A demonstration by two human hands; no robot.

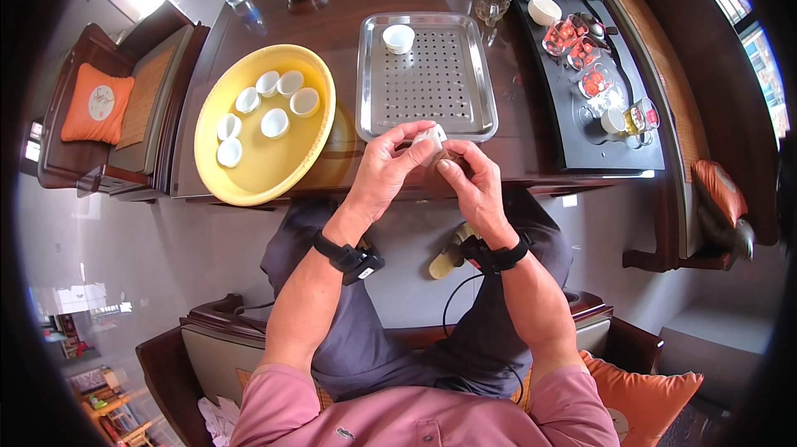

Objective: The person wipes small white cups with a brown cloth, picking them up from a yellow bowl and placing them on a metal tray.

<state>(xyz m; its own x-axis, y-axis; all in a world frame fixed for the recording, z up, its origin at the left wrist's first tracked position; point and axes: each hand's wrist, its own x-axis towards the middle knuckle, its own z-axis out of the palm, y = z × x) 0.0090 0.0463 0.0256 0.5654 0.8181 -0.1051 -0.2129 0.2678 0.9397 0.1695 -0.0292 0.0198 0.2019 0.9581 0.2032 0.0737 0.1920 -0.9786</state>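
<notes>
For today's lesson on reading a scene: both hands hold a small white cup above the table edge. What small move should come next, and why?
Probably set the cup on the metal tray beside the other cup. The left hand grips it while the right hand presses something brown against it, seemingly wiping. Six more cups wait in the yellow bowl.

6 cups [267, 107] in basin [249, 181], left of tray [432, 82].
</notes>
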